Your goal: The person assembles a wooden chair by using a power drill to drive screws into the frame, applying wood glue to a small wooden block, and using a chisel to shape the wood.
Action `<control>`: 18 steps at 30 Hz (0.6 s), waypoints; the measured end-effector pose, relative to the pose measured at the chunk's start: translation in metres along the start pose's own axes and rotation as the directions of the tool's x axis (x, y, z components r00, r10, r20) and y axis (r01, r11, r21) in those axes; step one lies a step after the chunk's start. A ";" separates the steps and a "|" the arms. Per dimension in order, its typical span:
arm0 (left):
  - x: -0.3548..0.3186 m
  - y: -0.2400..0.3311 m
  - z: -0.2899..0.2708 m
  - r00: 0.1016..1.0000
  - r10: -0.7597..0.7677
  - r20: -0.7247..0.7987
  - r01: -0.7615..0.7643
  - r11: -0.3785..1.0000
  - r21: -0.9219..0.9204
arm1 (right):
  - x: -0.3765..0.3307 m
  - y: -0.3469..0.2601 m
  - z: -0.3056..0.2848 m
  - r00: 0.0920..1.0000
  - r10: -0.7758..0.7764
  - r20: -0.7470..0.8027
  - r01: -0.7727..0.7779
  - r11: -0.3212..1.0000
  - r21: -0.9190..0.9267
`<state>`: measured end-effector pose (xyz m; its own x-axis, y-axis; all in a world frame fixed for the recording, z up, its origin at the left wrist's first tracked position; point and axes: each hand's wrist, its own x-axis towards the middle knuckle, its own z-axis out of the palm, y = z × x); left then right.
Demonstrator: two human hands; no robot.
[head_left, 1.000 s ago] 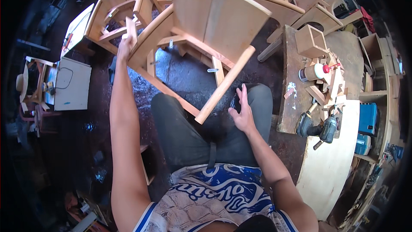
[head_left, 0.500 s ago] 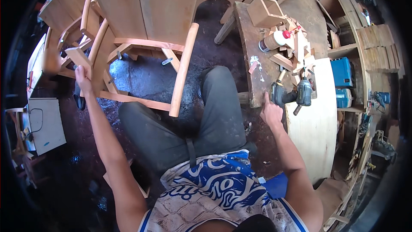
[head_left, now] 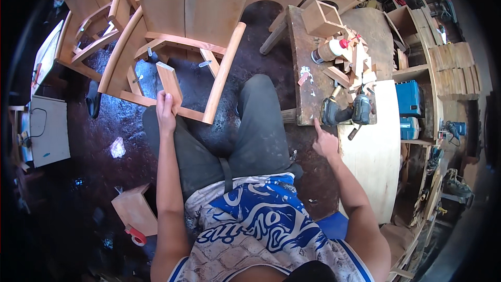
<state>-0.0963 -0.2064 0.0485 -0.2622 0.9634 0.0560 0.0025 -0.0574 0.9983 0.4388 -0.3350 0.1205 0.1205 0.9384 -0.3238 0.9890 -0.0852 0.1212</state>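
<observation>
Place: a woodworking shop, furniture in the making.
Chairs: unfinished bare-wood chair frame (head_left: 177, 36) lying on its side right in front, more raw chairs (head_left: 88, 26) stacked at upper left.
Bench: low, worn workbench (head_left: 308, 68) spotted with glue, wood offcuts (head_left: 355, 62) heaped on it, an open wooden box (head_left: 321, 18) at its far end.
Tools: two cordless drills (head_left: 344, 112) on the bench edge, a glue bottle (head_left: 329, 49) lying near the scraps.
Storage: shelves at right with stacked boards (head_left: 456, 70) and blue tool cases (head_left: 409, 99).
Floor: dark, stained, dusty floor (head_left: 104, 125).
Board: a pale rounded panel (head_left: 373, 162) beside the bench.
</observation>
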 end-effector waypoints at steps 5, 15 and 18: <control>0.000 -0.003 -0.006 0.995 -0.044 -0.085 0.035 0.995 -0.098 | 0.002 -0.012 0.012 0.994 -0.061 -0.096 0.071 0.991 0.112; 0.009 0.002 -0.005 0.922 0.035 -0.386 -0.092 0.987 -0.129 | 0.191 -0.139 -0.142 0.641 -0.056 -0.765 0.433 0.850 0.300; 0.031 -0.006 -0.041 0.788 0.212 -0.578 -0.218 0.974 0.061 | 0.250 -0.225 -0.240 0.339 -0.261 -0.904 0.731 0.678 0.078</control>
<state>-0.1440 -0.1873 0.0436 -0.7636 0.5958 0.2489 0.1182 -0.2500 0.9610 0.2261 -0.0013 0.2377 -0.2953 0.6427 0.7069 0.7654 0.6020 -0.2276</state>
